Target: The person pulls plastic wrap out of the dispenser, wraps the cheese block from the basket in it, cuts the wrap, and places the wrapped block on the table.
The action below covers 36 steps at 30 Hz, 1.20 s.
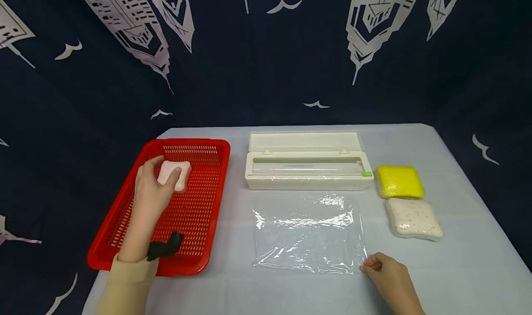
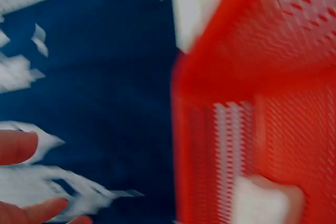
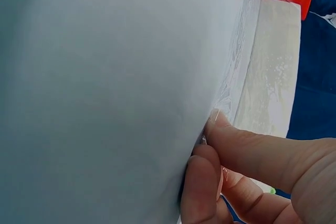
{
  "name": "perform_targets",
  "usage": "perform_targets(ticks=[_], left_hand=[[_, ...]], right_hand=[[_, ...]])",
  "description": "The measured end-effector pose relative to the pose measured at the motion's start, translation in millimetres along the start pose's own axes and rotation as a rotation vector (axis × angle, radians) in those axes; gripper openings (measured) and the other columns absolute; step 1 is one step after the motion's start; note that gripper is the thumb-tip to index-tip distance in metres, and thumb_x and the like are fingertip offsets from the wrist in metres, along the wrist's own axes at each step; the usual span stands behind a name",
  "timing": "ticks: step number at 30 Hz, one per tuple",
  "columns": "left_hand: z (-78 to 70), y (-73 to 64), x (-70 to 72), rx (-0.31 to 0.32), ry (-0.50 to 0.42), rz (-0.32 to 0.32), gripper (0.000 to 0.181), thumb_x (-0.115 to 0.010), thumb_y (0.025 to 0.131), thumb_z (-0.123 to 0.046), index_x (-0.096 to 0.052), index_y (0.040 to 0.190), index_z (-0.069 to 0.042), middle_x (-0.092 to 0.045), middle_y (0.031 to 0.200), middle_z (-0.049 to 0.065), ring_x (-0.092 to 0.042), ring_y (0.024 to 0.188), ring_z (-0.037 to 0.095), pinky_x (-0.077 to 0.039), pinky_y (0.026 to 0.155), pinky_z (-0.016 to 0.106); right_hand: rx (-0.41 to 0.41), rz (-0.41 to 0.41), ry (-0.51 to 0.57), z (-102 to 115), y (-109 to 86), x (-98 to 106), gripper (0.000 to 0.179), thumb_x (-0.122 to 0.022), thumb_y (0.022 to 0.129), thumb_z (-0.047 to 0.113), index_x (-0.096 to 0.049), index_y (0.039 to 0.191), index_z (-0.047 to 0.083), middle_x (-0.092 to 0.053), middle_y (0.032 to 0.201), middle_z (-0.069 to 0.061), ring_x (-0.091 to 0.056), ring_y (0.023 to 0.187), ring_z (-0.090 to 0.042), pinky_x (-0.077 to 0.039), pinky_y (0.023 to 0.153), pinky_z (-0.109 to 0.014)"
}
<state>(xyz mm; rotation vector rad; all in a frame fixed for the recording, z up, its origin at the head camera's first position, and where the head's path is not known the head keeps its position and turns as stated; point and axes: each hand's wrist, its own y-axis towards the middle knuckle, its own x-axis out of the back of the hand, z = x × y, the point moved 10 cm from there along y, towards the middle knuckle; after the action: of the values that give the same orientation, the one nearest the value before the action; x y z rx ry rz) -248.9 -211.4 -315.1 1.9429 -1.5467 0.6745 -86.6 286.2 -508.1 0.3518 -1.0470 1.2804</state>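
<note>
My left hand (image 1: 151, 185) is over the red basket (image 1: 226, 167), its thumb and fingers spread about a pale bread-slice-shaped piece (image 1: 184, 172). In the blurred left wrist view, the fingers (image 2: 18, 148) appear apart from the white piece (image 2: 260, 203). With thumb and finger, my right hand (image 1: 390, 278) pinches the near right corner of a clear sheet of cling film (image 1: 307, 234). That sheet lies on the table in front of the white cling film dispenser (image 1: 307, 183), whose lid stands up. The right wrist view shows the pinch closely.
To the right of the dispenser are a shiny yellow block (image 1: 400, 182) and, nearer, a speckled cream block (image 1: 414, 219). A pale cloth covers the table (image 1: 469, 269). Behind hangs a dark blue patterned curtain (image 1: 266, 75).
</note>
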Motion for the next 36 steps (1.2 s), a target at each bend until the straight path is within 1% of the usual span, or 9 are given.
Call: perform_targets(ticks=[3, 6, 9, 12, 19, 25, 28, 32, 36], left_hand=[[32.4, 29.1, -5.9, 0.112, 0.020, 0.029, 0.070, -0.058, 0.098, -0.029, -0.027, 0.150, 0.004, -0.027, 0.150, 0.032, -0.024, 0.140, 0.049, -0.029, 0.109, 0.063], [64.0, 49.4, -15.8, 0.200, 0.022, 0.047, 0.077, -0.059, 0.097, -0.033, -0.021, 0.151, 0.006, -0.022, 0.151, 0.034, -0.020, 0.139, 0.051, -0.028, 0.109, 0.064], [89.7, 62.6, -26.8, 0.251, 0.038, 0.056, 0.082, -0.061, 0.094, -0.036, -0.019, 0.150, 0.008, -0.021, 0.150, 0.037, -0.020, 0.138, 0.053, -0.028, 0.109, 0.063], [106.1, 72.3, -37.4, 0.262, 0.092, 0.069, 0.086, -0.063, 0.092, -0.040, -0.021, 0.147, 0.011, -0.022, 0.147, 0.039, -0.022, 0.136, 0.055, -0.028, 0.109, 0.062], [115.9, 81.0, -57.5, 0.221, 0.268, 0.104, 0.094, -0.068, 0.087, -0.044, -0.025, 0.141, 0.019, -0.030, 0.139, 0.043, -0.028, 0.129, 0.054, -0.030, 0.106, 0.062], [126.6, 78.6, -73.1, 0.287, 0.399, 0.153, 0.098, -0.072, 0.081, -0.048, -0.028, 0.133, 0.023, -0.033, 0.128, 0.042, -0.031, 0.119, 0.050, -0.039, 0.099, 0.061], [130.9, 78.0, -78.7, 0.313, 0.434, 0.179, 0.104, -0.074, 0.080, -0.045, -0.021, 0.137, 0.024, -0.027, 0.132, 0.044, -0.027, 0.121, 0.052, -0.035, 0.102, 0.061], [132.9, 78.2, -78.5, 0.338, 0.455, 0.173, 0.103, -0.074, 0.080, -0.038, -0.017, 0.139, 0.025, -0.024, 0.135, 0.046, -0.026, 0.122, 0.054, -0.034, 0.103, 0.062], [125.9, 77.6, -73.1, 0.347, 0.393, 0.148, 0.100, -0.073, 0.081, -0.037, -0.019, 0.139, 0.024, -0.024, 0.137, 0.045, -0.029, 0.122, 0.055, -0.037, 0.104, 0.063]], right_hand=[[-0.008, 0.004, 0.008, 0, -0.1, 0, 0.013, -0.075, 0.083, 0.013, -0.065, 0.082, 0.004, -0.063, 0.070, 0.002, -0.051, 0.066, -0.016, -0.040, 0.058, -0.028], [0.007, -0.003, 0.010, 2, -0.6, 1, 0.013, -0.075, 0.082, 0.013, -0.065, 0.081, 0.004, -0.063, 0.070, 0.002, -0.051, 0.066, -0.015, -0.040, 0.059, -0.029], [0.021, -0.009, 0.009, 3, -1.4, 3, 0.013, -0.075, 0.082, 0.014, -0.065, 0.080, 0.006, -0.062, 0.069, 0.003, -0.050, 0.066, -0.015, -0.040, 0.059, -0.029], [0.026, -0.012, 0.002, 3, -1.4, 4, 0.013, -0.075, 0.082, 0.015, -0.065, 0.080, 0.006, -0.062, 0.069, 0.003, -0.050, 0.066, -0.015, -0.040, 0.059, -0.029], [0.004, -0.006, -0.002, 0, -1.5, 4, 0.014, -0.075, 0.082, 0.014, -0.065, 0.080, 0.005, -0.061, 0.068, 0.003, -0.051, 0.065, -0.015, -0.040, 0.058, -0.029], [-0.005, -0.005, 0.000, -2, -1.0, 5, 0.015, -0.075, 0.082, 0.014, -0.065, 0.081, 0.004, -0.061, 0.069, 0.002, -0.051, 0.066, -0.016, -0.040, 0.058, -0.029], [0.004, -0.017, 0.002, -1, -0.9, 6, 0.014, -0.075, 0.082, 0.014, -0.065, 0.080, 0.005, -0.062, 0.069, 0.002, -0.051, 0.066, -0.015, -0.040, 0.059, -0.029], [0.024, -0.033, 0.011, 0, -2.0, 8, 0.013, -0.075, 0.081, 0.014, -0.065, 0.078, 0.006, -0.061, 0.069, 0.003, -0.051, 0.065, -0.014, -0.040, 0.060, -0.029], [0.028, -0.040, 0.012, -1, -3.2, 8, 0.013, -0.075, 0.081, 0.015, -0.065, 0.078, 0.007, -0.061, 0.069, 0.003, -0.050, 0.066, -0.014, -0.040, 0.060, -0.029]])
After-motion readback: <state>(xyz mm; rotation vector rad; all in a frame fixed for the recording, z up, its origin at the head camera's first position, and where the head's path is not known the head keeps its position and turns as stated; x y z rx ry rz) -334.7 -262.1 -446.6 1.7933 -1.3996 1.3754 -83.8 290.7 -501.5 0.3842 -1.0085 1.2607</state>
